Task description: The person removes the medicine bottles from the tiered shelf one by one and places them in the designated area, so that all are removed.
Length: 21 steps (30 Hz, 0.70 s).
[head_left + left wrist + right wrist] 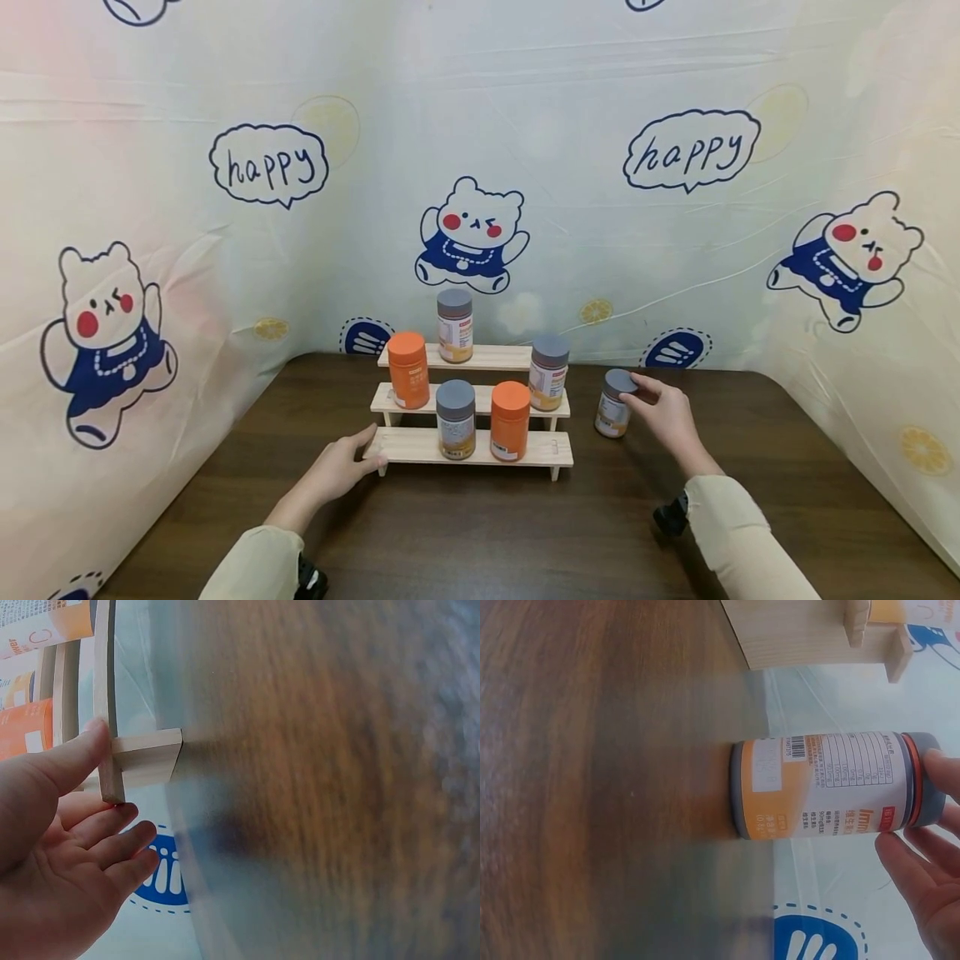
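Note:
A three-step wooden stand (408,447) rests on the table. My left hand (337,468) is at the left end of its lowest step; in the left wrist view the thumb (82,754) and fingers pinch the board's end. To the right of the stand, my right hand (663,414) pinches the grey lid of a supplement bottle (825,787), which is upright, its base close to the tabletop. On the lowest step are a grey-lidded bottle (456,433) and an orange bottle (510,429). The middle step bears another orange bottle (408,379) and a grey-lidded bottle (547,385).
One more grey-lidded bottle (455,333) stands on the top step. All this is on a dark brown wooden table (465,533). A pale printed cloth (570,208) with cartoon bears hangs behind and along both sides.

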Motion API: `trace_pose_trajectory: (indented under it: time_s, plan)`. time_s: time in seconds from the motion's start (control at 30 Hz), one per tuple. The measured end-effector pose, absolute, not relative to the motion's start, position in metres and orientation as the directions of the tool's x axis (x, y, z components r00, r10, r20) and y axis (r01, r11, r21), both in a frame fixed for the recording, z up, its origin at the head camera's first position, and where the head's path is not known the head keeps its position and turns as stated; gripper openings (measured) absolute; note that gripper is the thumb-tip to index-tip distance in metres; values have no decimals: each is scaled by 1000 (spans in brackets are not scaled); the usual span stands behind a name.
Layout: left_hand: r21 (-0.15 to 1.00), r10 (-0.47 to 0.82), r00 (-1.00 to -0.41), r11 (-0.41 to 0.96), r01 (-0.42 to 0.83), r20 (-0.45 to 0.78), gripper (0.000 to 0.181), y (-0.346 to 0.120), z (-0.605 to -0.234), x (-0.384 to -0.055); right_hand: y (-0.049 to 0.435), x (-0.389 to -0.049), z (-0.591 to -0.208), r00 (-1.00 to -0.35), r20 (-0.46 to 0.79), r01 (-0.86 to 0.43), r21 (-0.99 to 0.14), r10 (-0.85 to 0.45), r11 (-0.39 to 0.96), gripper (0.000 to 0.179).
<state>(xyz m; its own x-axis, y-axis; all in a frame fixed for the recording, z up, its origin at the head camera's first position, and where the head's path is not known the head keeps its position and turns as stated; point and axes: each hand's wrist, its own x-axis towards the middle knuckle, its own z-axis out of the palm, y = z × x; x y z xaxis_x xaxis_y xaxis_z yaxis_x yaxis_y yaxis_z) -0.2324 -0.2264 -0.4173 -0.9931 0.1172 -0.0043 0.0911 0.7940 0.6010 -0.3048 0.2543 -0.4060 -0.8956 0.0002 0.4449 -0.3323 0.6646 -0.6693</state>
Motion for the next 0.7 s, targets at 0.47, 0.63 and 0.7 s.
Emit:
trace_pose_trajectory:
  time_s: [0.47,0.63,0.7]
  plan:
    - [597,122,-992,795,103,9,69,-227,-418,-233,259,-301,-392,-931,364,-283,-722,-1,631,54]
    - [612,117,-993,784,103,18,68,-228,-421,-233,260,-299,-376,-922,387,-306,-707,-14,638,54]
    - [617,114,-993,780,105,24,68,-228,-422,-232,260,-300,-369,-913,407,-327,-692,-27,643,55]
